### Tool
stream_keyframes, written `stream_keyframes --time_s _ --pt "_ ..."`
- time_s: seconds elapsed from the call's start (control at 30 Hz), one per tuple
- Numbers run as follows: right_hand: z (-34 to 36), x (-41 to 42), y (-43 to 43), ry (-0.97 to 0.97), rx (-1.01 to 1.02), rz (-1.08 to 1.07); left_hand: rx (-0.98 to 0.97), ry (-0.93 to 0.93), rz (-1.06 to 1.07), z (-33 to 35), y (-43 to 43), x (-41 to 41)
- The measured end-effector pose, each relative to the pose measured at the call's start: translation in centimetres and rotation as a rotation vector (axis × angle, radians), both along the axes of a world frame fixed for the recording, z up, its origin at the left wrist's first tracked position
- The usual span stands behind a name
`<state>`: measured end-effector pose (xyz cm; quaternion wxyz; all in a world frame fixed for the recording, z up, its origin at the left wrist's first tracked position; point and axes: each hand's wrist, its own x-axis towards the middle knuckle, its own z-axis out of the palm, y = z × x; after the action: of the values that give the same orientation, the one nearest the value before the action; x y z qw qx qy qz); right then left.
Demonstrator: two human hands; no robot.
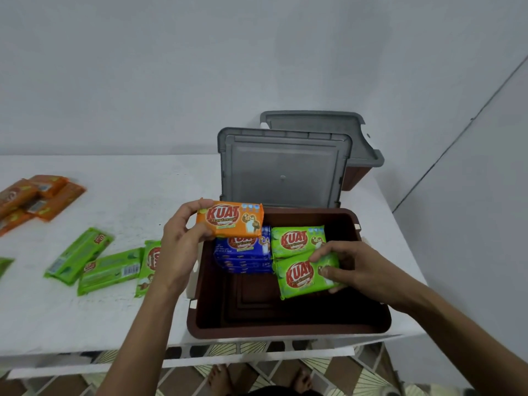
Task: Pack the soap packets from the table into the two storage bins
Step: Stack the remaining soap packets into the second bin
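In the near bin (285, 328) the front floor is free; the blue stack (243, 257) and green packets (297, 241) crowd the back.

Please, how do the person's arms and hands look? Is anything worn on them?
The left hand and the right hand are bare: no gloves and no rings that I can see. The left arm and the right arm are bare too, with no sleeve, watch or bracelet in view.

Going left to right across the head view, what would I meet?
Pile of orange packets, loose green packets, left hand holding an orange packet, blue packets stacked, right hand gripping a green packet.
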<state>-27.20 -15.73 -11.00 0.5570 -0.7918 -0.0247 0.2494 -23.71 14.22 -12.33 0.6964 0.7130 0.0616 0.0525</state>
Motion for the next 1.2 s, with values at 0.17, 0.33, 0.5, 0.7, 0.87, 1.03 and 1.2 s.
stream_keyframes --time_s 0.17,0.33,0.5,0.7,0.87,1.03,1.2 --pt "-0.8 -0.1 1.1 0.068 -0.056 0.038 -0.006 -0.001 -0.017 -0.2 0.3 0.1" --pt "-3.2 0.0 2.2 0.039 -0.311 0.005 -0.011 0.000 -0.028 0.0 0.2 0.0" --pt "-4.0 0.4 2.7 -0.111 -0.668 0.074 0.000 -0.004 -0.039 0.0 0.4 -0.2" --pt "-4.6 0.1 3.4 -0.153 -0.852 0.117 0.002 -0.001 -0.040 0.1 0.3 -0.3" --pt "-4.9 0.1 3.9 -0.114 -0.924 0.133 0.000 0.000 -0.050 0.3 0.3 -0.4" --pt "-4.2 0.4 3.8 -0.108 -0.888 0.152 0.005 0.004 -0.064 0.4 0.4 -0.5" --pt "-1.8 1.3 4.1 -0.186 -0.817 0.114 0.001 0.006 -0.096 0.3 0.6 -0.7"
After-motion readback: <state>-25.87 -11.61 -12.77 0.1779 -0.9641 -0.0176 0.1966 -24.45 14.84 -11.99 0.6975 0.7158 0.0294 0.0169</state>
